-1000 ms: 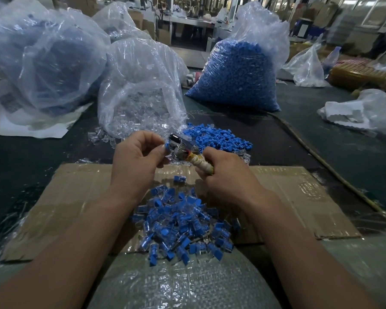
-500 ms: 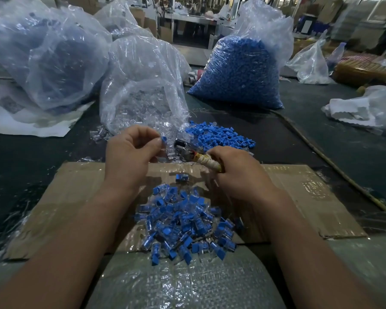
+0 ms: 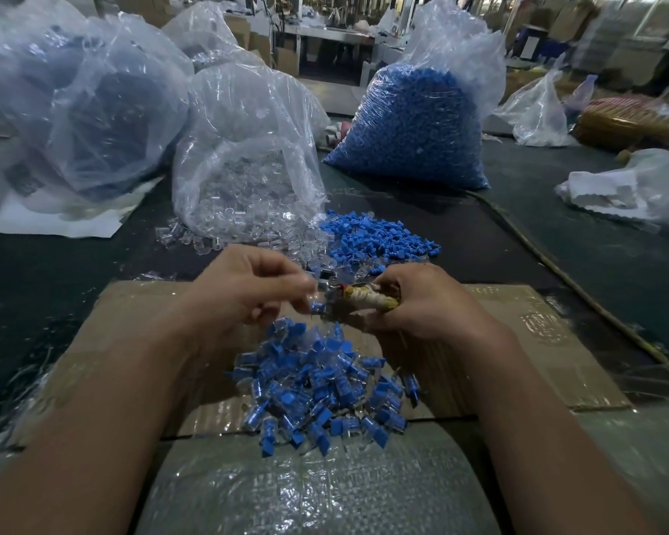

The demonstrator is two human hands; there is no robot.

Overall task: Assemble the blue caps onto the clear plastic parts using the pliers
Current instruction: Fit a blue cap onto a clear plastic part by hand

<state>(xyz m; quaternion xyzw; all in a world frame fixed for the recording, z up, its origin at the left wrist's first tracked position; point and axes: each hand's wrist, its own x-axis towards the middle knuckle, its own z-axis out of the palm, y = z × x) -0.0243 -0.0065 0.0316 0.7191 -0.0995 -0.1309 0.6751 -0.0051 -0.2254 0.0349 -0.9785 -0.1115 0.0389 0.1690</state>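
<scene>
Lowered toward the assembled pile (image 3: 317, 384), left hand (image 3: 248, 291) pinches, seemingly, a blurred capped part (image 3: 316, 306); at 3 o'clock, right hand (image 3: 425, 303) grips the pliers (image 3: 367, 300).

Dark table (image 3: 557, 241): flat cardboard sheet (image 3: 518, 341) at the near edge. Behind it, loose blue caps (image 3: 379, 235) beside spilled clear parts (image 3: 194, 241). Farther back: clear-parts bag (image 3: 244, 156), blue-cap bag (image 3: 414, 129), large bag (image 3: 78, 110) on white paper (image 3: 55, 214).

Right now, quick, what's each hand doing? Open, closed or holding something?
Left hand: closed, pinching a small blue plastic cap at its fingertips.
Right hand: closed, gripping the metal pliers with tape-wrapped handles.
</scene>
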